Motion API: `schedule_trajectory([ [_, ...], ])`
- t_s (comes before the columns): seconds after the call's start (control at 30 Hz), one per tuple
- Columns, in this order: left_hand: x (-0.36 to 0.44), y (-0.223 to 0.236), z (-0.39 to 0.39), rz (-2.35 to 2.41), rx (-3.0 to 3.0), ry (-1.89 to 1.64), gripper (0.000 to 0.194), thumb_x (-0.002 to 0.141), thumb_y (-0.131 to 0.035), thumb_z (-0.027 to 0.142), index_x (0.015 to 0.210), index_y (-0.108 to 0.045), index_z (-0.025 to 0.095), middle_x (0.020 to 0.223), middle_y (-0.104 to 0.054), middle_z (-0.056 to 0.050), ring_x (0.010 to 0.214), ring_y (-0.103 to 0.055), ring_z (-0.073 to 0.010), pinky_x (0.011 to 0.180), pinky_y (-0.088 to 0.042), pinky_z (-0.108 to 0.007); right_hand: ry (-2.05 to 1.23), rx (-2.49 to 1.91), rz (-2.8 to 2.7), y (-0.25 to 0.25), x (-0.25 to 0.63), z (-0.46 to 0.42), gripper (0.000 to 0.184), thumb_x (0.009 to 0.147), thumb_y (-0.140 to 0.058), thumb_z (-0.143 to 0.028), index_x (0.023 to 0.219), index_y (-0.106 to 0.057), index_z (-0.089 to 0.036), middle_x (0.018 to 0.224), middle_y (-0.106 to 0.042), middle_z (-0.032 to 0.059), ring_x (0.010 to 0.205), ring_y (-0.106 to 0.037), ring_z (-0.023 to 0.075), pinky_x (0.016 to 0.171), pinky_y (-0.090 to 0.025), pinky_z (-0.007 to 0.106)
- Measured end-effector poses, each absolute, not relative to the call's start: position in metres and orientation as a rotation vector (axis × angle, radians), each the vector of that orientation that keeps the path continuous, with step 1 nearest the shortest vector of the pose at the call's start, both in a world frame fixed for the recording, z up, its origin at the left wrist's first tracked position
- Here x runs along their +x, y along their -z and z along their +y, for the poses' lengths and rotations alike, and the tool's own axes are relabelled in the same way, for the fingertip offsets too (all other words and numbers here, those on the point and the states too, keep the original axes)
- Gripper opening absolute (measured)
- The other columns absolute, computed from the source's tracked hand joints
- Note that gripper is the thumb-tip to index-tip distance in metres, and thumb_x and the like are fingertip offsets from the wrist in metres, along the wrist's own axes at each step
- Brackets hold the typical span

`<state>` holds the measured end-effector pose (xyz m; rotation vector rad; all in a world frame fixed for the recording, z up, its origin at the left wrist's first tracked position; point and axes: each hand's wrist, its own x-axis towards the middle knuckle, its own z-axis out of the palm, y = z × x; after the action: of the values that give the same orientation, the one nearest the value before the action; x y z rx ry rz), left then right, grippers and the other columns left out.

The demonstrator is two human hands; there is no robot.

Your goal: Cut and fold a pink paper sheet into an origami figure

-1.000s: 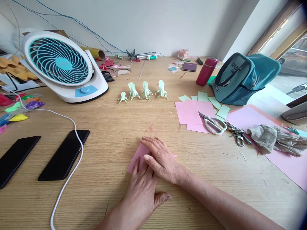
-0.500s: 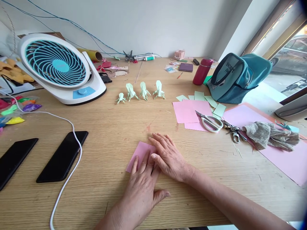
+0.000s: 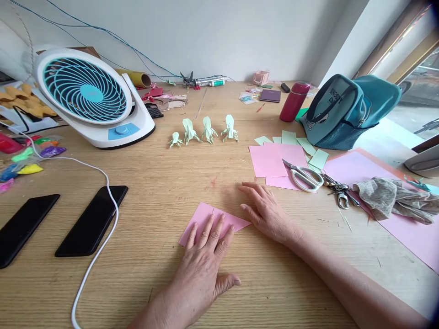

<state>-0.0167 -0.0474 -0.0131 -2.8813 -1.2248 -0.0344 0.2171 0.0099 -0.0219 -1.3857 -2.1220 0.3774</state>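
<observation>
A folded piece of pink paper point(image 3: 201, 212) lies flat on the table in front of me, its right end tapering to a point. My left hand point(image 3: 202, 265) is spread over it, fingertips pressing the paper down and thumb out to the side. Just past the paper's pointed right tip is my right hand point(image 3: 265, 212), fingers stretched out and holding nothing. Part of the paper's near side is hidden under my left fingers.
Several pale green folded paper figures point(image 3: 208, 130) stand farther back. To the right are pink sheets point(image 3: 269, 161), scissors point(image 3: 305, 177), keys point(image 3: 341, 189) and a grey cloth point(image 3: 380, 196). Phones point(image 3: 91, 224), a white cable point(image 3: 113, 224) and a fan point(image 3: 92, 93) occupy the left.
My right hand has slid off the paper to the right, away from my left hand, uncovering the paper's pointed end. My left hand has stayed on the paper.
</observation>
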Motion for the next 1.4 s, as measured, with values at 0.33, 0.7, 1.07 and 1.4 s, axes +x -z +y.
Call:
schedule_trajectory([
  [0.33,-0.025,0.013,-0.037,-1.124,-3.012,-0.010,0.093,0.081,-0.035,0.082,0.156,-0.020,0.029,0.162,-0.023,-0.012,0.147,-0.017,-0.0398,0.114,-0.019,-0.059,-0.160,-1.370,-2.409,0.027,0.212,0.006,0.058,0.097,-0.052,-0.043,0.147,-0.040,-0.015,0.152,-0.040,0.0206,0.144,-0.030,0.0346,0.115,-0.027,0.058],
  [0.7,-0.023,0.007,-0.039,-1.164,-3.032,-0.111,0.092,0.083,-0.032,0.081,0.156,-0.016,0.029,0.162,-0.021,-0.016,0.147,-0.018,-0.0406,0.114,-0.020,-0.062,-0.149,-1.032,-2.548,0.022,0.205,0.002,0.051,0.100,-0.045,-0.020,0.151,-0.035,-0.021,0.152,-0.046,0.0099,0.145,-0.031,0.0319,0.114,-0.031,0.058],
  [1.07,-0.031,0.008,-0.044,-1.121,-3.018,-0.046,0.098,0.082,-0.029,0.082,0.157,-0.012,0.022,0.163,-0.019,-0.013,0.149,-0.013,-0.0370,0.117,-0.015,-0.060,-0.271,-0.999,-2.520,0.020,0.203,-0.001,0.042,0.102,-0.041,-0.017,0.144,-0.043,-0.015,0.134,-0.062,0.0166,0.130,-0.052,0.0253,0.110,-0.038,0.053],
  [1.4,-0.022,0.011,-0.060,-0.979,-3.051,0.023,0.107,0.081,-0.022,0.083,0.156,-0.009,0.008,0.163,-0.014,-0.013,0.151,-0.009,-0.0283,0.122,-0.006,-0.042,-0.226,-1.004,-2.536,0.024,0.204,0.000,0.042,0.100,-0.043,-0.013,0.141,-0.046,-0.011,0.134,-0.061,0.0180,0.130,-0.052,0.0263,0.111,-0.038,0.051],
])
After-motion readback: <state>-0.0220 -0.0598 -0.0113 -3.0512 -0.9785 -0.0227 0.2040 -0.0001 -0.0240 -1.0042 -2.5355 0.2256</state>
